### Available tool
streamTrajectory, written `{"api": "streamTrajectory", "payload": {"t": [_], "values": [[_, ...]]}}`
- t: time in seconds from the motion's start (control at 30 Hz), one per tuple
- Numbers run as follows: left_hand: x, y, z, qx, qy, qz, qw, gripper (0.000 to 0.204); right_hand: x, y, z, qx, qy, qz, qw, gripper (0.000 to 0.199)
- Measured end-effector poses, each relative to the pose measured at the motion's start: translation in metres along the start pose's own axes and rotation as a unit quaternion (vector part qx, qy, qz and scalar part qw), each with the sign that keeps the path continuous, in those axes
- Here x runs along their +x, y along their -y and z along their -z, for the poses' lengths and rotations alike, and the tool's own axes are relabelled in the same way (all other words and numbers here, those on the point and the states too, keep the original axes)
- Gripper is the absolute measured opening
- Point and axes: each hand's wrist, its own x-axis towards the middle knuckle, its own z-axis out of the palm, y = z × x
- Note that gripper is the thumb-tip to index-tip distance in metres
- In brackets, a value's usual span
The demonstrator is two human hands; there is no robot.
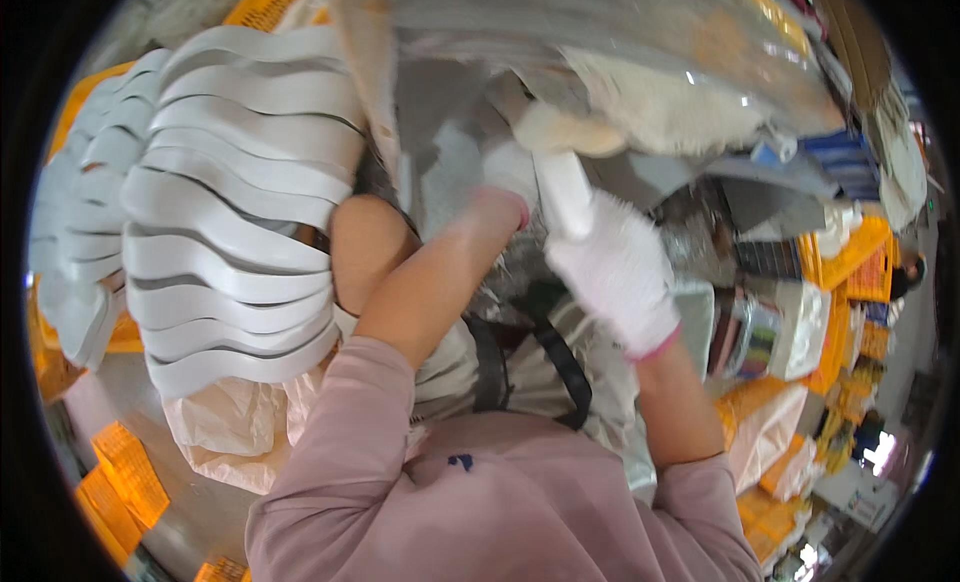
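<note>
My right hand (617, 272), in a white glove, is closed around a white curved piece (563, 192) at the middle of the view. My left hand (508, 170), also white-gloved, reaches up past it toward a large sheet of clear plastic wrap (640, 42); its fingers are partly hidden, so its grip is unclear. A pale cream shape (570, 130) lies just above both hands under the plastic.
A tall stack of white curved moulded pieces (235, 222) fills the left. Orange crates (850, 257) and mixed packages crowd the right. A white plastic bag (240, 422) lies lower left. A black strap (560, 367) hangs near my chest.
</note>
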Motion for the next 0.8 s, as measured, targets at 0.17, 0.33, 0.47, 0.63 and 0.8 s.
{"api": "streamTrajectory", "payload": {"t": [0.17,0.33,0.47,0.63,0.8], "values": [[-0.023,-0.037,0.013,-0.488,-0.001,0.281,0.826,0.044,-0.035,-0.007,0.020,-0.037,0.012,0.042,0.998,0.033],[-0.050,-0.083,0.042,-0.768,-0.020,0.348,0.537,0.055,-0.158,-0.103,-0.015,0.613,0.010,-0.271,0.742,0.059],[-0.026,-0.095,0.057,-0.660,-0.005,0.249,0.708,0.037,-0.145,-0.104,-0.022,0.595,0.001,-0.319,0.738,0.057],[-0.069,-0.118,0.166,-0.419,0.194,0.359,0.811,0.043,-0.099,-0.064,0.033,0.606,0.278,0.126,0.734,0.060],[-0.033,-0.120,0.347,0.183,-0.059,-0.031,0.981,0.035,-0.217,-0.174,0.024,0.276,-0.001,-0.358,0.892,0.057]]}}
